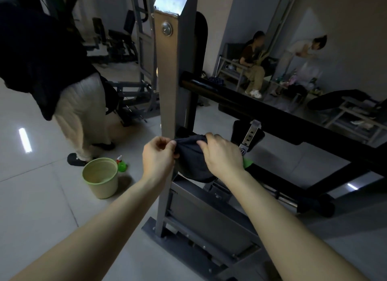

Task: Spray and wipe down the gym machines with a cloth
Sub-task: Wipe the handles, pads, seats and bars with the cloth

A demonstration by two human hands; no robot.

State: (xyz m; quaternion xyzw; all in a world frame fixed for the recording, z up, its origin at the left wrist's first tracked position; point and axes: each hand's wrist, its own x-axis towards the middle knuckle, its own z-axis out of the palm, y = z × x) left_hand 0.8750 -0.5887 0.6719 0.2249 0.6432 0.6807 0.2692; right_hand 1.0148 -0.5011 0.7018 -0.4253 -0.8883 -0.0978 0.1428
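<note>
While left grip [159, 157] and right grip [222, 155] pinch cloth [191, 155] beside post [167, 81], bucket [104, 188] stands nearby.

Both bare arms reach out in front, one from the left and one from the right, and the hands come close together. The left hand [158, 156] is curled up, and its thumb and fingertips pinch one edge of a dark cloth [191, 162]. The right hand [223, 155] sits on the other side of the cloth with its back turned up, and its fingers bend down and grip it. Both wrists look almost straight. The cloth is bunched between the two hands.
</note>
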